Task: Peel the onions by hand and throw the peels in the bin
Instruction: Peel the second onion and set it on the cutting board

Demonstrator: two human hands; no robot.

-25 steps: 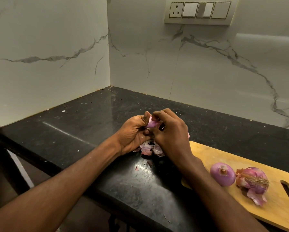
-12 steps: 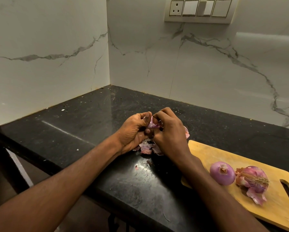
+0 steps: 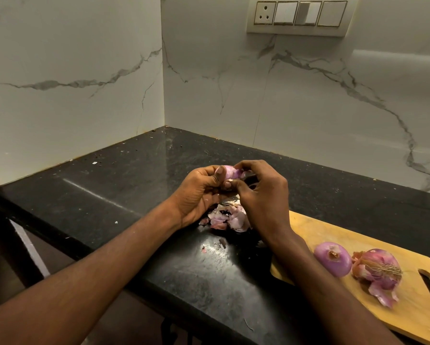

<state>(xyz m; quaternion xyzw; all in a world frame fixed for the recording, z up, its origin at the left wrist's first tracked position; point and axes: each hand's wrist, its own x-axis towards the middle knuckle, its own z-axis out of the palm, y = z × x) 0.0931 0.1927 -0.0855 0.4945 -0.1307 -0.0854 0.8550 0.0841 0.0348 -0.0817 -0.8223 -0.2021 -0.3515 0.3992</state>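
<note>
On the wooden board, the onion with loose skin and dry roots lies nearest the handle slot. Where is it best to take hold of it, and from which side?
Probably grip the round body of the unpeeled onion, coming from above with fingers on its two flanks. Its root tuft faces up and toward the camera, and loose peel trails on the cutting board at the near side, which would likely tear off. The peeled onion crowds its left.

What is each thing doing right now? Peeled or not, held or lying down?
Left hand: holds the onion.
Right hand: pinches its skin.
Held onion: partly peeled.
Peel pile: on the counter.
Round onion: peeled, on the board.
Other onion: skin still hanging off.
</note>
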